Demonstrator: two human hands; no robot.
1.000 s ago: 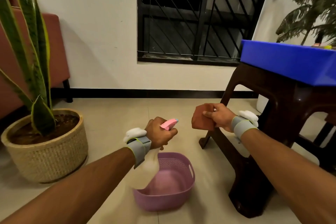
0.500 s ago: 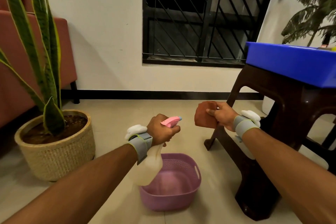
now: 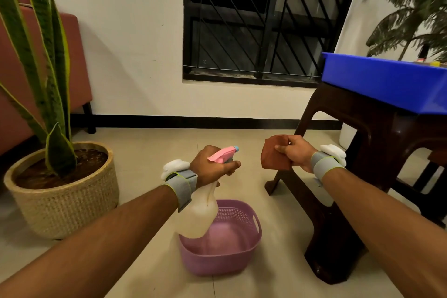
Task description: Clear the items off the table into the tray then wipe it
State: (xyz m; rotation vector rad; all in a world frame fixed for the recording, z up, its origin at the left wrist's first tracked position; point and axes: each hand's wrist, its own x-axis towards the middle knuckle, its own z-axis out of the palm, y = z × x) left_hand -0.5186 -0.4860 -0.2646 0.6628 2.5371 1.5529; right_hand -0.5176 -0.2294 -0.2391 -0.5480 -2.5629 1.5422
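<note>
Spray bottle (image 3: 198,215) in the left hand (image 3: 212,169), cloth (image 3: 274,155) in the right hand (image 3: 294,152), both held above the floor beside the table (image 3: 362,133).

The left fingers (image 3: 232,166) curl tight round the bottle's neck, just under its pink head. The cloudy white body hangs below the palm, with its long axis running from 1 o'clock at the head to 7 o'clock at the base. The pale blue nozzle tip points toward 2 o'clock. The rust-brown cloth is at 3 o'clock from the nozzle, bunched and pinched between the right thumb and curled fingers, apart from the bottle. A purple basket (image 3: 205,264) sits on the floor under the bottle's base. The blue tray (image 3: 382,80) rests on the dark brown table at 2 o'clock, and a potted plant (image 3: 63,205) stands at 9 o'clock.
</note>
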